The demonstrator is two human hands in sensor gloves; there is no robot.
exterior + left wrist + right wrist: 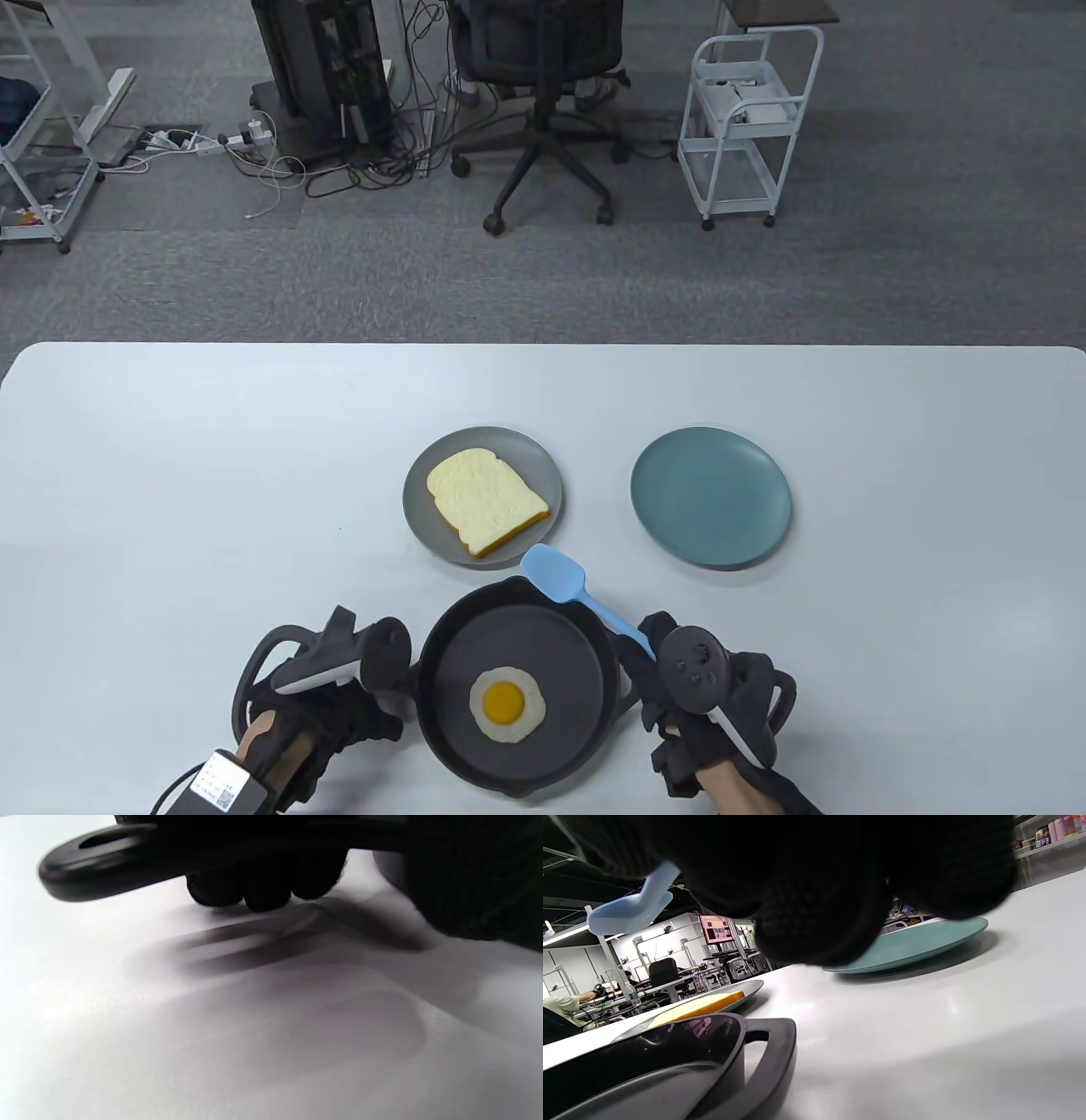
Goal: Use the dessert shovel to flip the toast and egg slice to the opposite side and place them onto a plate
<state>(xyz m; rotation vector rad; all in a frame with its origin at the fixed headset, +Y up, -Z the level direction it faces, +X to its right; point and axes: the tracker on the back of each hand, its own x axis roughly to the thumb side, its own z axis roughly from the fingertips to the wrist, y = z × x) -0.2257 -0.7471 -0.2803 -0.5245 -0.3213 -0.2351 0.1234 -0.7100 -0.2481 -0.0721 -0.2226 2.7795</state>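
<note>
A fried egg slice (pixel 506 704) lies yolk up in the black pan (pixel 458 654) near the table's front edge. The toast (pixel 485 501) lies on the grey plate (pixel 424 509) behind the pan. The teal plate (pixel 711 497) to the right holds nothing. My right hand (pixel 670 679) grips the light blue dessert shovel (pixel 556 574) by its handle, its blade raised over the pan's far rim. My left hand (pixel 373 679) has its fingers (pixel 263 891) curled around the pan's handle (pixel 106 861). The right wrist view shows the shovel blade (pixel 628 914), the pan's side loop (pixel 772 1052) and both plates.
The white table (pixel 212 475) stretches bare to the left and behind the plates. Beyond it on the carpet stand an office chair (pixel 543 110), a white trolley (pixel 751 127) and cables.
</note>
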